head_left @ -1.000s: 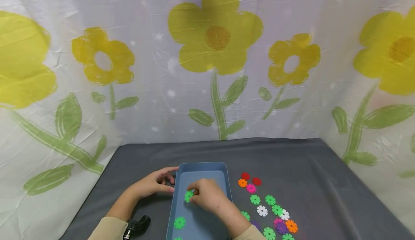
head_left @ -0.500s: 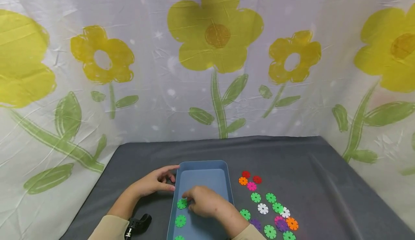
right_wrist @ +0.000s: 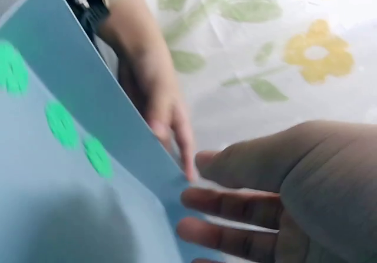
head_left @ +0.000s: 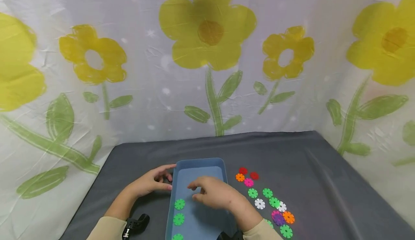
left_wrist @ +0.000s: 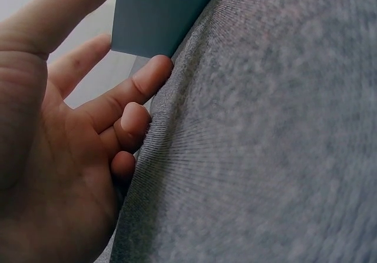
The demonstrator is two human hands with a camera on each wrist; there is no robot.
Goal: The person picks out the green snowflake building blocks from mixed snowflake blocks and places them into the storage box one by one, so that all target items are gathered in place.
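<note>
above the middle of the blue tray (head_left: pixel 194 173), the right hand (head_left: pixel 214 193) hovers with its grip loosely parted — thumb and fingertips apart, nothing between them — while three notched green discs (head_left: pixel 179 219) lie in a row along the tray's left side toward the near end. at the tray's far left, the left hand (head_left: pixel 150 182) has its grip spread, index fingertip touching the wall, other fingers bent. right of the tray, loose multicoloured discs (head_left: pixel 273 202) lie on the grey worktop (head_left: pixel 311 182), some overlapping.

tray (head_left: pixel 193 171) — blue; tray discs (head_left: pixel 178 219) — green; table discs (head_left: pixel 259 204) multicoloured; cloth (head_left: pixel 327 197) dark grey; backdrop (head_left: pixel 146 89) white, yellow-flowered
</note>
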